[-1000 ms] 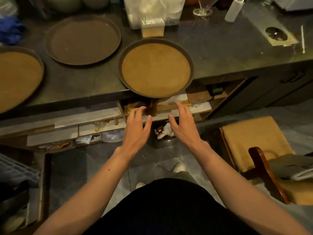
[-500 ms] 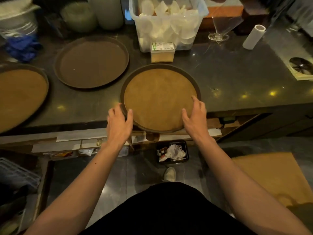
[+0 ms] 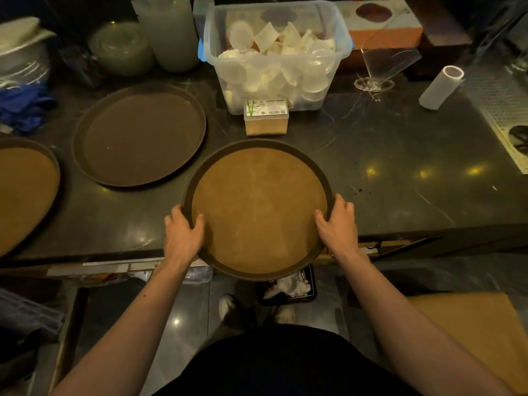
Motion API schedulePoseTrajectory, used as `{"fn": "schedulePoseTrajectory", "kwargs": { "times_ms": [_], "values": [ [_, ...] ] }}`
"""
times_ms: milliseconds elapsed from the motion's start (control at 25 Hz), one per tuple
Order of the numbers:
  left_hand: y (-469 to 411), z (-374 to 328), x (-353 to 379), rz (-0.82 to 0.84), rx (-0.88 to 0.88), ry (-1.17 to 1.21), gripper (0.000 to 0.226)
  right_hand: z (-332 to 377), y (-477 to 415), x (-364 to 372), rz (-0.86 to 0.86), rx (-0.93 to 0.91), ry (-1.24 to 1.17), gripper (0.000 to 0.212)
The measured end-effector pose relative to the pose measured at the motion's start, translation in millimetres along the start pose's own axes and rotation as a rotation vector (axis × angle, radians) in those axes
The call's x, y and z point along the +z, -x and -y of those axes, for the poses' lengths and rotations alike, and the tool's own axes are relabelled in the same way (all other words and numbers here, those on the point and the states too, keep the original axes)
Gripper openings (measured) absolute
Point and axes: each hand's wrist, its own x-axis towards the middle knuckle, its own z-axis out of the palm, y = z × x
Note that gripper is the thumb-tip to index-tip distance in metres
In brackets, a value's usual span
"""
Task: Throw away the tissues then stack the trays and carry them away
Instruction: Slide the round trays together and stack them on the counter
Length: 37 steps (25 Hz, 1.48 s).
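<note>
A round tan tray [image 3: 258, 207] with a dark rim sits at the counter's front edge and overhangs it. My left hand [image 3: 183, 234] grips its left rim, thumb inside. My right hand [image 3: 338, 224] grips its right rim the same way. A darker brown round tray [image 3: 140, 135] lies empty on the counter to the left. A third tan tray [image 3: 23, 192] is cut off by the left border. Crumpled white tissues [image 3: 294, 285] lie in a small black bin [image 3: 313, 295] on the floor below the counter edge.
Behind the held tray stand a small toothpick box [image 3: 266, 117] and a clear tub of plastic cups [image 3: 278, 57]. A paper roll [image 3: 441, 87] and a tipped glass [image 3: 383, 65] lie back right. A tan cushioned seat [image 3: 468, 330] is at my right, blue gloves [image 3: 23, 107] far left.
Both hands rose from below the counter to the tan tray and closed on its left and right rim. The view tilted up onto the counter.
</note>
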Motion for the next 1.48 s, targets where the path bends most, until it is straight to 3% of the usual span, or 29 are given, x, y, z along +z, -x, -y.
{"fn": "schedulePoseTrajectory", "kwargs": {
  "times_ms": [240,560,800,1160,1480],
  "values": [
    [-26,0,-2,0.030,-0.024,0.016,0.061,7,-13,0,0.015,0.104,0.012,0.065],
    [-18,-9,-8,-0.171,0.033,0.136,0.044,14,-1,3,-0.260,0.108,-0.267,0.039],
    [14,4,-25,-0.319,0.046,0.174,0.042,23,10,2,-0.258,0.003,-0.356,0.035],
    [24,76,-83,-0.466,-0.042,0.268,0.041,87,43,54,-0.175,-0.142,-0.335,0.024],
    [-28,170,-183,-0.390,-0.094,0.314,0.045,185,91,151,-0.220,-0.188,-0.220,0.031]
  ]
}}
